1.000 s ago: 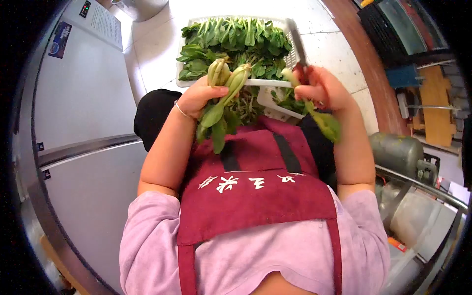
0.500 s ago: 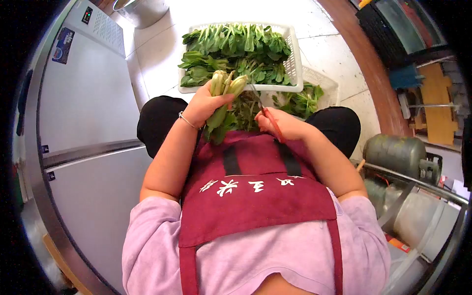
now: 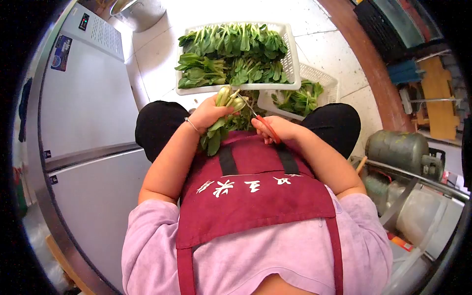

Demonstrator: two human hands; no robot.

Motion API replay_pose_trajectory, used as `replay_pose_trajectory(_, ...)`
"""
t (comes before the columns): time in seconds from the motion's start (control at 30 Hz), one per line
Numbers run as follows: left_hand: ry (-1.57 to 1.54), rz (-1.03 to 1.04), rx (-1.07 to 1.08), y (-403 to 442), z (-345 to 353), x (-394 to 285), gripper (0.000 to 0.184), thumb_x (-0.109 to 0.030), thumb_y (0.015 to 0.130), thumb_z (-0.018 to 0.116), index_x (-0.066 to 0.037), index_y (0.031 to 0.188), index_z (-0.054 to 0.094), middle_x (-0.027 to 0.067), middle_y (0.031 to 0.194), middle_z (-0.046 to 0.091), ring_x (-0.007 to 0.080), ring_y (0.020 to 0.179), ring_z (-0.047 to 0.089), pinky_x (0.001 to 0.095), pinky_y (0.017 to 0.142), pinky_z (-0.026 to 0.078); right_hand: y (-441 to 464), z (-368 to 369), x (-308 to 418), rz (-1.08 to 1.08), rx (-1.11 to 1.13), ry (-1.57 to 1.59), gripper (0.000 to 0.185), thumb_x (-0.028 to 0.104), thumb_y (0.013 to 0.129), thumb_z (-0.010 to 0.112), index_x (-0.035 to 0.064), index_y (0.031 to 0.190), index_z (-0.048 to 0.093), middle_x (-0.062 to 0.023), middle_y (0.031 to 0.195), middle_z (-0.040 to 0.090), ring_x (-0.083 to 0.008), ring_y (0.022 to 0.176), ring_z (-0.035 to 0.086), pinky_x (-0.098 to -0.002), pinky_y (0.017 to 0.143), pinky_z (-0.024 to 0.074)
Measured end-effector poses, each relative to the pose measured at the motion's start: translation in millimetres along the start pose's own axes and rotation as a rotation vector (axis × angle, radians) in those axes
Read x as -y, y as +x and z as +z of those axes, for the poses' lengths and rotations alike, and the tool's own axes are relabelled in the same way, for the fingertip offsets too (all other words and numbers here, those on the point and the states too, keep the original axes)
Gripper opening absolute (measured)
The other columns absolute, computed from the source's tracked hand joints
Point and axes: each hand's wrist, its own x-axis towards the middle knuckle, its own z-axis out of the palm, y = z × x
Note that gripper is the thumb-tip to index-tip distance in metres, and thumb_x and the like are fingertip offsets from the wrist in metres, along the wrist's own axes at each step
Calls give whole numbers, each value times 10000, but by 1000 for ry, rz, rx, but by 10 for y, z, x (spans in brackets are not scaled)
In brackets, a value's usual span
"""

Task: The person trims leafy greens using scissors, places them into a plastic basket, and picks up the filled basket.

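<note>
My left hand (image 3: 209,114) is closed around a bunch of leafy greens (image 3: 214,136), pale stem ends up and leaves hanging down over the apron. In my right hand (image 3: 279,129) is a pair of scissors (image 3: 268,127) with red handles. Its blades point up and left and reach the stem ends beside my left hand. Whether the blades are parted is too small to tell. Beyond both hands, a white plastic basket (image 3: 296,64) holds rows of similar greens (image 3: 236,39). More loose greenery (image 3: 241,118) lies low between my knees, partly hidden.
A second white basket (image 3: 335,88) with some greens (image 3: 307,96) sits by my right knee. A white fridge (image 3: 93,98) stands close on the left. To the right are a gas cylinder (image 3: 396,150) and a metal rack (image 3: 418,178). A metal pot (image 3: 142,14) stands at the back left.
My left hand and the greens have come slightly lower. The scissor blades, apart from the stems before, now meet the stem ends. The view has shifted slightly.
</note>
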Motion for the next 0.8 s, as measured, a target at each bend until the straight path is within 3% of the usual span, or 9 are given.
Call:
replay_pose_trajectory(0.17,23,-122,-5,81,5,101,324,-92,794,595,-18,1105,542,56,946,637,132,804,595,246,691,453,47,-18,-115,36,-18,27,554,577,865,451,51,712,530,-27,597,505,-120,515,509,-252,480,415)
replay_pose_trajectory(0.23,5,-142,-39,105,15,125,346,-157,777,627,-20,1086,559,50,860,640,102,654,542,245,588,444,106,-39,-190,46,-14,45,547,571,861,468,50,705,529,-31,602,509,-121,514,510,-254,476,417)
replay_pose_trajectory(0.37,-33,-143,-32,105,-53,147,384,-157,778,627,-18,1124,532,59,882,630,98,606,519,250,547,435,297,-61,-448,-38,-2,49,599,606,823,502,29,675,560,-59,636,556,-161,553,578,-304,510,456)
replay_pose_trajectory(0.47,-191,-76,37,33,-122,9,403,-119,782,620,-7,1150,499,92,930,625,111,643,530,244,597,431,269,-120,-464,-127,-20,38,581,586,819,526,22,680,556,-82,650,577,-179,576,583,-322,542,455)
replay_pose_trajectory(0.53,-322,122,221,-30,-128,-105,438,-152,782,646,-8,1159,476,105,903,609,112,598,496,248,566,419,201,-165,-410,-191,-40,-19,569,570,818,542,16,687,554,-100,660,589,-194,591,588,-335,565,455)
replay_pose_trajectory(0.6,-319,129,163,-89,-65,-210,431,-192,768,674,-18,1110,477,119,864,591,121,590,487,245,538,402,169,-205,-374,-216,-85,-145,548,539,817,560,1,715,550,-159,688,599,-259,642,594,-371,619,451)
replay_pose_trajectory(0.63,-346,187,230,-94,-37,-276,430,-205,757,686,-26,1086,475,120,854,586,123,587,486,247,530,397,167,-208,-363,-222,-82,-141,548,539,817,560,1,715,550,-159,688,599,-259,642,594,-371,619,451)
replay_pose_trajectory(0.7,-347,279,295,-78,-11,-341,437,-230,728,716,-40,1035,469,130,839,578,125,574,478,251,513,386,160,-201,-335,-253,-121,-249,531,524,820,558,-1,741,556,-208,722,594,-342,696,594,-405,641,447)
replay_pose_trajectory(0.8,-344,294,247,-9,37,-440,447,-216,720,719,-39,1048,472,130,840,580,129,578,484,248,518,389,120,-223,-284,-307,-130,-356,524,518,819,560,-1,750,567,-233,748,594,-391,746,588,-427,656,446)
